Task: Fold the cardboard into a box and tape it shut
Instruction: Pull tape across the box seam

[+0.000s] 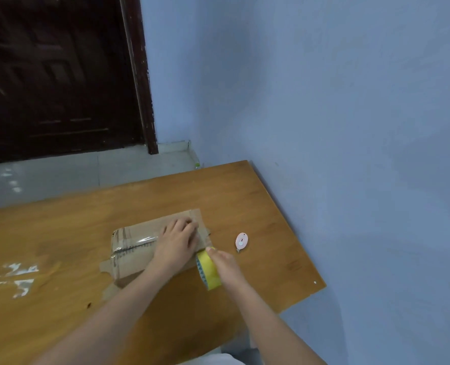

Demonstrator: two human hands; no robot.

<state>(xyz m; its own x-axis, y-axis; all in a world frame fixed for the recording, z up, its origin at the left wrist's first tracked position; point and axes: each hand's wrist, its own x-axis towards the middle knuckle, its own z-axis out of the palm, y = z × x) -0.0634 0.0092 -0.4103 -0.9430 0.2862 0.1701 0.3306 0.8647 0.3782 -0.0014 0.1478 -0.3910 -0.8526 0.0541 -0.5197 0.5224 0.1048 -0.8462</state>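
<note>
One cardboard box (pixel 139 248), one tape roll (pixel 207 270), two hands, perhaps one small cutter (pixel 241 241).

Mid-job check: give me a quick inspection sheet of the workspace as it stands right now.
Surface: wooden table, glossy, set against a blue wall.
Job's things: cardboard box folded flat-topped, clear tape along its seam; yellow tape roll at the box's near right edge.
Clutter: small pink cutter right of the box; shiny clear scraps at the table's left.
Grippers: left hand pressing flat on the box top; right hand gripping the tape roll.
Cables: nothing seen.
Surroundings: dark wooden door, pale tiled floor.
</note>
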